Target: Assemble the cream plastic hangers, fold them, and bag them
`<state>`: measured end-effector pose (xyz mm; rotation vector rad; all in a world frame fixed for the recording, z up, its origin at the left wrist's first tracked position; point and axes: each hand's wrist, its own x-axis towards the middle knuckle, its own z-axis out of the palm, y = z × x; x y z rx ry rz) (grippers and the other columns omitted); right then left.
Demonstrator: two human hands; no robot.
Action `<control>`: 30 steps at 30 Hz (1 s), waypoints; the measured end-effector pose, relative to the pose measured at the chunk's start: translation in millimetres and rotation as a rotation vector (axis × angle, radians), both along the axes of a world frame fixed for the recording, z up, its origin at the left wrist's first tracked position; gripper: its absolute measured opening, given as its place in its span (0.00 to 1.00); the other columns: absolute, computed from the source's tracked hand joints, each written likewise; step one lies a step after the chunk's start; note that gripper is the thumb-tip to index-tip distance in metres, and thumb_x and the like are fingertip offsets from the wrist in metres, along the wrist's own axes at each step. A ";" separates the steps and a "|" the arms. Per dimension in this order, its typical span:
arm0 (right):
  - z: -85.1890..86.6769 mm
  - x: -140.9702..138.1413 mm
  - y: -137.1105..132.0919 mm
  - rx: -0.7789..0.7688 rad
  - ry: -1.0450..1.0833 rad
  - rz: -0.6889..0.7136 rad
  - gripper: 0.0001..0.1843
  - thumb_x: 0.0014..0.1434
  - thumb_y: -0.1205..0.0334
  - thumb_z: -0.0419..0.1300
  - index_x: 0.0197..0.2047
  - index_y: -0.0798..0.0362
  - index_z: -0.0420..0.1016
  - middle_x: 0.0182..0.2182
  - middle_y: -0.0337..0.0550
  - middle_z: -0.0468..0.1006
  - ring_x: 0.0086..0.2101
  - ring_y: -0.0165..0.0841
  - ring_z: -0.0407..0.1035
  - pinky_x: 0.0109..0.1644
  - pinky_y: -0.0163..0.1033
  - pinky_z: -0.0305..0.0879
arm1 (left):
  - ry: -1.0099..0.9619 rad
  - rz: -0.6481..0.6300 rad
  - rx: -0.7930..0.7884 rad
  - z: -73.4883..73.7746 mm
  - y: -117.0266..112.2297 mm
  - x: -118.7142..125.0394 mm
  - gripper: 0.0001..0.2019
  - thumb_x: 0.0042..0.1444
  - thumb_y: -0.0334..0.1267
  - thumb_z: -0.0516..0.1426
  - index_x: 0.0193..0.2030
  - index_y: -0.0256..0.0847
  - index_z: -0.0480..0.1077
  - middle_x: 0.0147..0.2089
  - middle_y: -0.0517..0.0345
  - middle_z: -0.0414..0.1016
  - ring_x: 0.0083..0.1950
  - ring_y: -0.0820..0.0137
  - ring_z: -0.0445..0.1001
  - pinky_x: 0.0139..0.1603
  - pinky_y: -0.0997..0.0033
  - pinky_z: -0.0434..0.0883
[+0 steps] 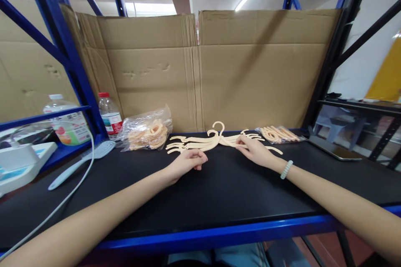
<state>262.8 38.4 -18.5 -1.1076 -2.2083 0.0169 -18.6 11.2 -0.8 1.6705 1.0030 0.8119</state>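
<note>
Several cream plastic hangers (200, 143) lie spread in an overlapping row across the middle of the black tabletop, one hook (219, 124) pointing to the back. My left hand (187, 162) hovers just in front of their left part, its fingers loosely curled with nothing visible in them. On the right, my right hand (255, 150) pinches the arm of one folding hanger between thumb and fingers; its fingertips are partly hidden. A hanger end (275, 150) sticks out beyond this hand. A pale beaded bracelet (286, 170) circles the right wrist.
Behind the left hangers lies a clear bag of cream parts (148, 133); another bag (278, 134) is at right. A red-capped bottle (109, 117), a light blue fly swatter (83, 162) and a white cable (73, 190) are at left. Cardboard (150, 75) walls the back. A flat dark device (333, 149) lies right.
</note>
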 end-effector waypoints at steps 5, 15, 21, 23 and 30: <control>8.1 4.0 -1.3 0.022 0.091 -0.061 0.03 0.62 0.63 0.51 0.39 0.51 0.63 0.29 0.40 0.73 0.29 0.33 0.68 0.36 0.37 0.62 | -0.346 0.324 -0.455 8.6 -1.6 -0.1 0.03 0.50 0.28 0.58 0.33 0.31 0.69 0.34 0.48 0.74 0.33 0.68 0.77 0.38 0.73 0.73; 14.9 1.5 -9.0 0.090 0.099 -0.052 0.08 0.63 0.60 0.50 0.42 0.52 0.68 0.30 0.42 0.74 0.28 0.33 0.68 0.33 0.36 0.63 | -0.569 0.549 -0.346 1.7 6.3 -5.9 0.07 0.52 0.25 0.56 0.34 0.38 0.62 0.39 0.51 0.72 0.38 0.67 0.78 0.44 0.67 0.75; 16.8 -0.3 -13.7 0.150 0.004 0.004 0.10 0.63 0.62 0.49 0.43 0.53 0.70 0.36 0.47 0.76 0.35 0.36 0.71 0.40 0.40 0.66 | -0.348 0.420 -0.081 0.5 -1.0 -4.7 0.14 0.48 0.31 0.59 0.42 0.40 0.62 0.46 0.52 0.70 0.40 0.71 0.75 0.44 0.69 0.73; 14.4 -1.7 -13.7 0.143 -0.032 0.042 0.10 0.63 0.64 0.50 0.44 0.53 0.70 0.39 0.48 0.76 0.39 0.37 0.71 0.44 0.42 0.66 | -0.186 0.354 0.043 -3.0 -2.0 -3.6 0.23 0.46 0.32 0.60 0.51 0.41 0.62 0.48 0.53 0.69 0.38 0.71 0.74 0.42 0.68 0.72; 9.1 -8.2 -13.9 0.096 -0.002 0.142 0.10 0.61 0.67 0.54 0.45 0.52 0.70 0.42 0.48 0.76 0.43 0.37 0.70 0.48 0.45 0.66 | 0.467 0.161 0.754 -10.7 -2.3 -6.9 0.17 0.53 0.32 0.54 0.50 0.42 0.70 0.51 0.53 0.73 0.51 0.58 0.64 0.55 0.54 0.62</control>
